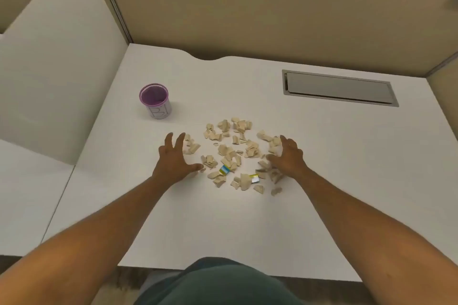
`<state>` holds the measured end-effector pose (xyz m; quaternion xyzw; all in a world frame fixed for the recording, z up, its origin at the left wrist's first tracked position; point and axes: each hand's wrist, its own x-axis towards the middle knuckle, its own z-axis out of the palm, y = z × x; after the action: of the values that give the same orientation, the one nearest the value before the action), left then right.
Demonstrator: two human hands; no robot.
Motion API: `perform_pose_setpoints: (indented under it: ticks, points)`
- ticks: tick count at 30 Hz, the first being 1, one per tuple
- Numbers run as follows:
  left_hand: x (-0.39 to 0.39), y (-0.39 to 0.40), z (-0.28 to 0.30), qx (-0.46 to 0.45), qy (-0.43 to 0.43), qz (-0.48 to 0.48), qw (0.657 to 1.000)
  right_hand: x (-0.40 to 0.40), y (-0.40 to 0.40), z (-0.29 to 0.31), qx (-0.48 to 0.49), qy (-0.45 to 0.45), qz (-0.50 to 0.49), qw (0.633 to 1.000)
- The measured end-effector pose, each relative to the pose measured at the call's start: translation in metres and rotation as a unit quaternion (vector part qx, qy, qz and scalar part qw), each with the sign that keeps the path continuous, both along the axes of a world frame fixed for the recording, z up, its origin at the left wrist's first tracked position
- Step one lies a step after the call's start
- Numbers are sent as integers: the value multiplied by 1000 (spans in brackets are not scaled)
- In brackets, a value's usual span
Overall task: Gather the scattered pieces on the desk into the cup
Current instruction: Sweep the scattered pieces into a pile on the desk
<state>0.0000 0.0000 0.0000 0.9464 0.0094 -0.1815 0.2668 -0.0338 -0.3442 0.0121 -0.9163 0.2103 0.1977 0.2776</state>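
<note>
Pieces [230, 153] mid-frame, unswept; we flank them, left hand [176, 158] and right hand [287, 156], fingers apart, empty. Next: rake together toward cup [155, 100] upper left.

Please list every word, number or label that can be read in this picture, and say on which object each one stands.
"B": a large hand-drawn mark on the white side of the purple-rimmed cup; it may be a letter or only a drawing.
Two small pieces with blue, green and yellow print: too small and blurred to read.
No other text.

I'm looking into an office cubicle: a white desk [322, 156] walled by beige partition panels [247, 7], with a metal cable-access hatch [339, 88] near its far right corner.
</note>
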Motion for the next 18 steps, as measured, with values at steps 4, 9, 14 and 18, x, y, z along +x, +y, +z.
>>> perform_pose_setpoints:
  ticks: [4,9,14,18]
  points:
    - [18,-3,-9,-22,48,25,998,20,10,-11,-3,45,4,999]
    - [22,-20,-29,-18,69,-12,997,21,47,-34,-18,11,67,998]
    - [15,-33,-39,-46,73,-78,993,-5,88,-46,-65,-73,131,987]
    - [32,-35,-35,-6,-3,-114,994,23,75,-38,-104,-182,111,971]
